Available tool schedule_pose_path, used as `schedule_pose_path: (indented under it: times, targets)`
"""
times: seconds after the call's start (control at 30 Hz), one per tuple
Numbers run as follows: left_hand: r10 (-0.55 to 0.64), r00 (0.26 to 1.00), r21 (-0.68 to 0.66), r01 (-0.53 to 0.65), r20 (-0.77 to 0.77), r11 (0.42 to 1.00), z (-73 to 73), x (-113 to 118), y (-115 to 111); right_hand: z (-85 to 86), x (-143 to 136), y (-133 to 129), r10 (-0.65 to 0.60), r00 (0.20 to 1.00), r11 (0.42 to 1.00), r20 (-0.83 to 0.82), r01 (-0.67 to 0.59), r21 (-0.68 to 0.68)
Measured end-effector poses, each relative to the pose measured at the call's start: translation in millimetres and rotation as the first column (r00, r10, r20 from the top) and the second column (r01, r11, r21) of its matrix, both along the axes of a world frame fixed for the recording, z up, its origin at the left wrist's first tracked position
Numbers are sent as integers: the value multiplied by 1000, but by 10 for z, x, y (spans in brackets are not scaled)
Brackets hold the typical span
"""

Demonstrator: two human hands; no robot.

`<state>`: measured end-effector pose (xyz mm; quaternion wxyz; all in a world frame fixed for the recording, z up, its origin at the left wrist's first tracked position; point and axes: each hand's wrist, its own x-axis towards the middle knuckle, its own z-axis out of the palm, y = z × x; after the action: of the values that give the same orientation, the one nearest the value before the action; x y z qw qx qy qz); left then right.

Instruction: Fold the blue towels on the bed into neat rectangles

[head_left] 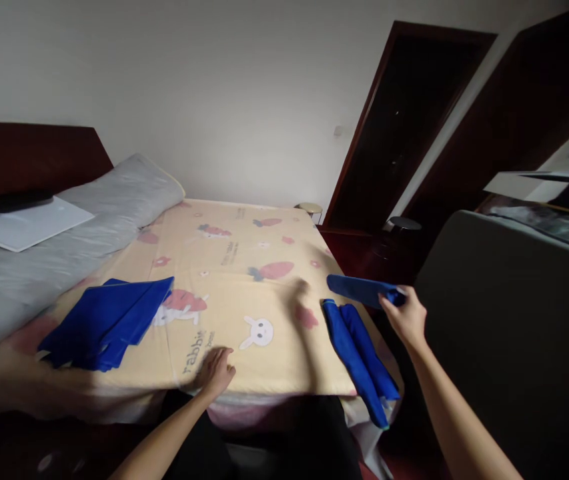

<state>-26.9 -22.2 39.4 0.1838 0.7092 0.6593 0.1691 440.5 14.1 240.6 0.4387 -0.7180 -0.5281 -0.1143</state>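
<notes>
My right hand (408, 313) grips one end of a blue cloth strip (359, 289), long and narrow as if folded or rolled, held above the bed's right edge. Just below it, two more blue cloth rolls (357, 357) lie side by side, their near ends over the bed corner. My left hand (219, 370) rests on the bedsheet (274, 307) near the front edge, fingers loosely bent and apart, holding nothing. To its left a spread, loosely folded blue cloth (109, 320) lies with creases and pointed corners.
A grey bolster or bedding (114, 197) runs along the left, with a white board-like panel (29, 223) on top. Past the bed stand two stools, one pale (309, 208), one dark (404, 223). A dark grey panel (509, 320) rises close on the right.
</notes>
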Motion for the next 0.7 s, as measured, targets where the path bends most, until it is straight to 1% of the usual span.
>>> schedule_pose_path:
  times: [0.03,0.07,0.1,0.13,0.17,0.2,0.23,0.27,0.3,0.33,0.4,0.47,0.5,0.53,0.63,0.67,0.7]
  targets:
    - [-2,1000,-1,2,-6,1000,-4,-6,0,-221,45,-108,35,999,996,29,-32,-78]
    - [-2,1000,-3,2,-11,1000,-10,-12,3,-474,87,-227,83,995,979,57,-71,-188]
    - [1,1000,-2,-1,-15,1000,-18,-18,7,-744,129,-351,112,991,949,74,-85,-303]
    - [6,1000,-2,-6,-17,1000,-27,-24,12,-1011,170,-471,134,987,904,91,-84,-419]
    - [12,1000,-2,-12,-18,1000,-36,-29,18,-1259,213,-580,134,984,854,115,-56,-517]
    - [15,1000,-3,-15,-18,1000,-45,-34,24,-1472,254,-672,144,980,808,135,-38,-587]
    - [18,1000,-2,-18,-18,1000,-52,-39,29,-1638,292,-740,163,975,772,148,-32,-635]
    - [18,1000,-2,-18,-17,1000,-58,-43,31,-1750,324,-782,178,972,746,151,-34,-665]
    - [17,1000,0,-17,-17,1000,-61,-47,32,-1811,347,-797,180,973,724,147,-30,-689]
    - [18,1000,-1,-18,-17,1000,-63,-51,32,-1826,359,-786,168,975,709,142,-19,-705]
    - [17,1000,-6,-17,-18,1000,-60,-55,29,-1775,342,-709,113,985,694,134,18,-720]
    - [12,1000,-14,-13,-18,1000,-57,-57,26,-1719,272,-602,36,991,688,130,70,-722]
    - [11,1000,-14,-11,-20,1000,-56,-57,25,-1720,221,-555,0,993,673,122,90,-734]
    - [10,1000,-15,-11,-23,1000,-56,-57,24,-1747,166,-519,-36,993,640,108,106,-761]
    - [11,999,-9,-11,-33,1000,-61,-57,20,-1945,26,-488,-113,989,491,94,138,-860]
    - [9,999,-7,-9,-39,1000,-63,-57,19,-2020,3,-497,-128,986,458,105,153,-876]
    - [6,999,-7,-6,-45,1000,-66,-58,18,-2084,-4,-509,-144,982,442,119,171,-880]
